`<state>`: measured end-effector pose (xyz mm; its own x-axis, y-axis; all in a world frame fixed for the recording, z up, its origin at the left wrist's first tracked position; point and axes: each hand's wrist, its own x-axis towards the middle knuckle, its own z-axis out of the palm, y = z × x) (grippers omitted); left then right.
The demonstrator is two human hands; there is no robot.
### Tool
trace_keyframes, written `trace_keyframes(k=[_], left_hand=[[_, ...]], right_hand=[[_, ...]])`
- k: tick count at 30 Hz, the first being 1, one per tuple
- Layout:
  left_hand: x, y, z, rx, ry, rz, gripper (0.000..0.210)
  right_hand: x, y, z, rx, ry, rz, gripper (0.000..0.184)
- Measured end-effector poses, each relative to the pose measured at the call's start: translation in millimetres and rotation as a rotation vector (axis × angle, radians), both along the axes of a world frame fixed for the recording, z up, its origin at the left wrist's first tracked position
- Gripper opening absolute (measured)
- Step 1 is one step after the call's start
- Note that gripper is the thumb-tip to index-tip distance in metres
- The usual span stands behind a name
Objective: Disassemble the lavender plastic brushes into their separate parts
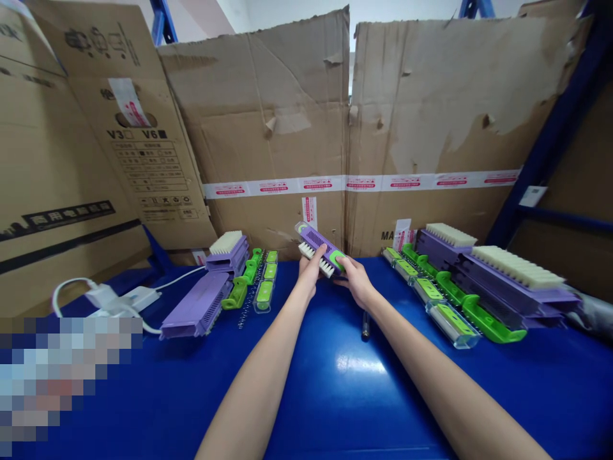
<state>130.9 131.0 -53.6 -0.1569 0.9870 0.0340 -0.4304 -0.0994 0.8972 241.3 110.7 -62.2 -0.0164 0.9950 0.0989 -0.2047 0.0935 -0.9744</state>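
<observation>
Both of my hands hold one purple brush [313, 239] above the middle of the blue table. It is a slotted purple casing with a row of white bristles [310, 253] along its lower side, a clear cap at the far left end and a green part at the near right end. My left hand [312, 268] is closed on the bristle side, thumb on the casing. My right hand [354, 276] grips the green end, its lower fingers partly hidden. Just below my right hand lies a dark, slim rod-like tool [366, 326], partly hidden by the wrist.
Purple casings [196, 303], green curved parts [235, 294], springs [246, 303] and clear-covered green pieces [264, 294] lie left. Similar green parts [488, 319], clear-covered pieces [450, 322] and bristle blocks [517, 265] lie right. A white plug with cable [103, 297] lies far left; cardboard [268, 128] walls the back.
</observation>
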Motion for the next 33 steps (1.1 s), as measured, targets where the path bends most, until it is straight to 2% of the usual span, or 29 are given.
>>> trace_keyframes(k=[11, 18, 24, 33], left_hand=[[9, -4, 1.6, 0.001, -0.035, 0.075, 0.046], [13, -4, 2.5, 0.066, -0.074, 0.128, 0.039], [16, -1, -0.8, 0.000, -0.108, 0.116, 0.042], [16, -1, -2.0, -0.092, -0.098, 0.114, 0.038]], right_hand=[[-8, 7, -3.8, 0.057, 0.041, -0.108, 0.031], [-13, 7, 2.9, 0.049, 0.074, -0.166, 0.036], [-17, 7, 4.1, 0.028, 0.036, -0.246, 0.036], [-16, 16, -9.5, 0.066, -0.081, -0.308, 0.044]])
